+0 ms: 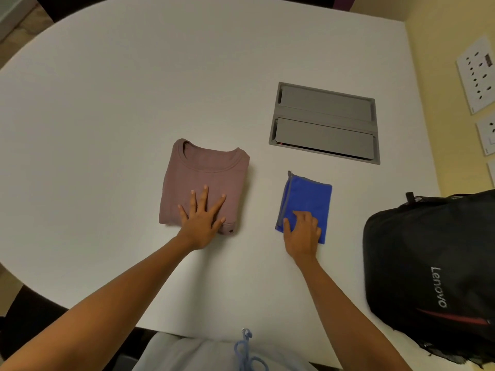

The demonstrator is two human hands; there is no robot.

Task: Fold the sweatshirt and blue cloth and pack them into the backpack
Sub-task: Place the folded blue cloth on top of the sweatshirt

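A mauve sweatshirt (206,172) lies folded into a neat rectangle at the middle of the white table (107,129), collar facing away from me. My left hand (202,218) rests flat on its near edge with fingers spread. To the right lies a small folded blue cloth (310,195). My right hand (302,232) rests on the cloth's near part, fingers bent over it and thumb out at its left edge. A black backpack (428,263) lies on the table's right side, apart from both hands.
A grey recessed cable hatch (325,121) with two flaps sits in the table beyond the blue cloth. Wall sockets (476,73) are on the yellow wall at right. The table's straight right edge runs behind the backpack.
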